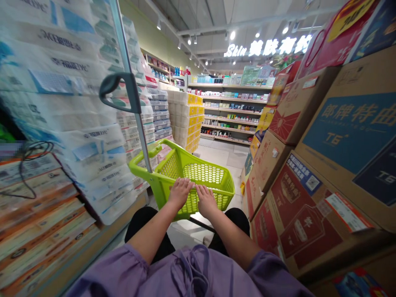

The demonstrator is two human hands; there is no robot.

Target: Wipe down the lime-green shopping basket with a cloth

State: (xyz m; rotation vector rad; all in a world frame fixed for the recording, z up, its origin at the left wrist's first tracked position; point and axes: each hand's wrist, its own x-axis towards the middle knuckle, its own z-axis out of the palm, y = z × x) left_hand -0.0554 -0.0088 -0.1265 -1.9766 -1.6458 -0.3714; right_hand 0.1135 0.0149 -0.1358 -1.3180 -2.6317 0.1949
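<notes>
A lime-green plastic shopping basket (213, 173) on wheels stands in the aisle right in front of me, empty as far as I can see. My left hand (180, 192) and my right hand (205, 201) rest side by side on its near rim, fingers curled over the edge. A metal pull handle with a dark grip (119, 93) rises from the basket's left side, up past the shelves. My purple sleeves and dark trousers fill the bottom of the view.
Stacked packs of toilet paper (62, 103) line shelves on the left. Large cardboard boxes (324, 144) pile up on the right. The narrow aisle floor (216, 154) runs ahead to shelves of bottles (232, 111) under a lit sign.
</notes>
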